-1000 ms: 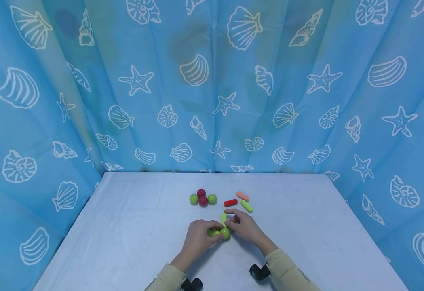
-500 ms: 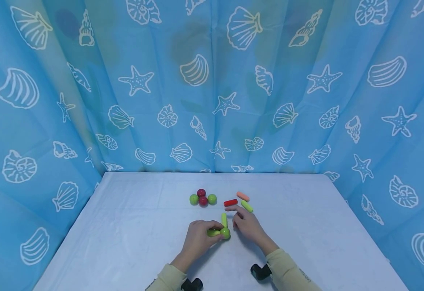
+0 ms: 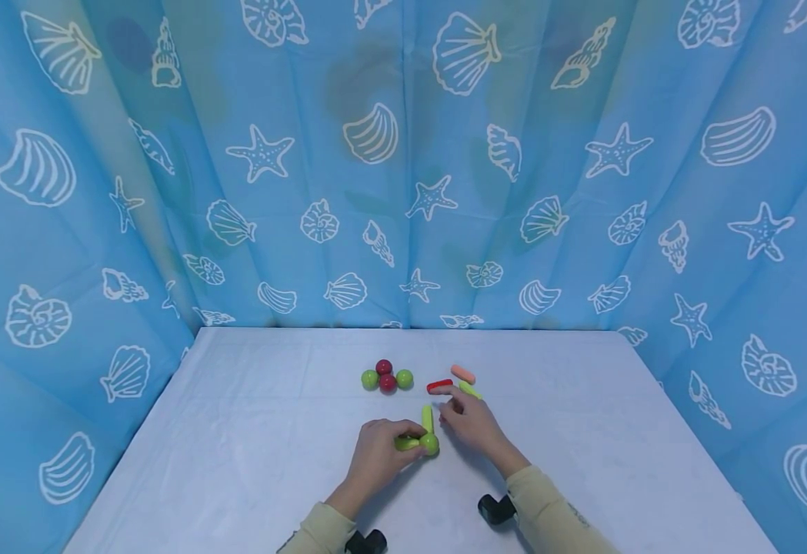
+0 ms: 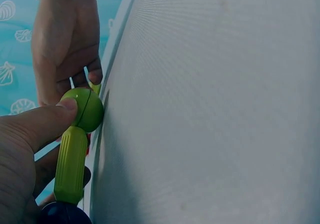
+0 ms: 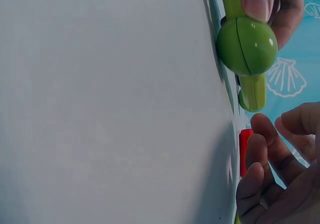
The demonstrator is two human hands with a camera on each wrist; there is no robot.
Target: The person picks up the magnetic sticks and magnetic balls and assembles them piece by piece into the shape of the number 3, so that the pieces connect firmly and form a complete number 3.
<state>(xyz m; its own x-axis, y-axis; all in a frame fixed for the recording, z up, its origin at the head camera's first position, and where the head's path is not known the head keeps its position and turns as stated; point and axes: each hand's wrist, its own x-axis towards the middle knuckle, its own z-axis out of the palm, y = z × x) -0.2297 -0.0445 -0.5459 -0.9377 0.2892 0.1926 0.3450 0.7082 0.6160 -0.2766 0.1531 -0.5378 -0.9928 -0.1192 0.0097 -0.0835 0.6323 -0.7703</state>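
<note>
My left hand (image 3: 378,454) pinches a joined piece: a green ball (image 3: 430,444) with one lime rod (image 3: 406,444) on its left and another lime rod (image 3: 427,418) pointing away. In the left wrist view the thumb presses the ball (image 4: 90,109), and a dark ball (image 4: 65,215) shows at the end of the ribbed rod (image 4: 70,166). My right hand (image 3: 471,423) holds nothing, its index finger extended beside the red rod (image 3: 438,385). The right wrist view shows its fingers loosely bent near the red rod (image 5: 244,149).
Two green and two dark red balls (image 3: 388,382) sit grouped behind the left hand. Beyond the right hand lie an orange rod (image 3: 463,374) and a lime rod (image 3: 471,389), partly hidden. A patterned blue curtain (image 3: 403,192) surrounds the white table (image 3: 271,400).
My right hand has left the away-pointing lime rod and moved away and slightly right, to the red rod. My left hand keeps its place and grip.
</note>
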